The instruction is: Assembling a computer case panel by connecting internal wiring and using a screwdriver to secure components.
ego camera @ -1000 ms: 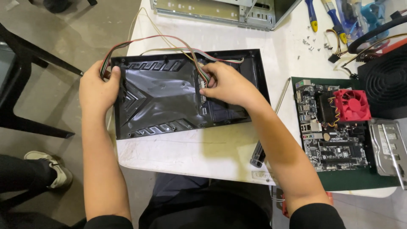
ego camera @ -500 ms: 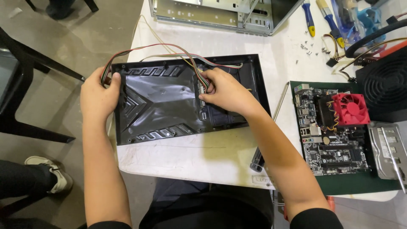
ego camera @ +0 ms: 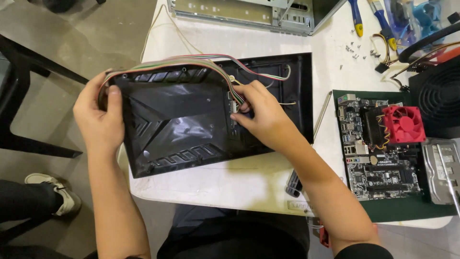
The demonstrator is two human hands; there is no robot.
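A black plastic computer front panel lies inside-up on the white table, overhanging its left edge. My left hand grips the panel's left end, thumb on its inner face. My right hand rests near the panel's middle, fingertips pinching at a small connector where a bundle of coloured wires ends. The wires arc from the left end over the panel's top edge to my right fingers.
A motherboard with a red fan lies on a green mat at right. A black power supply, a metal case, screwdrivers, loose screws and a metal bracket surround it. A black chair stands left.
The panel's left end has shifted slightly with my left hand. My right fingers have closed in on the connector at the panel's middle; the wire bundle sits a little higher.
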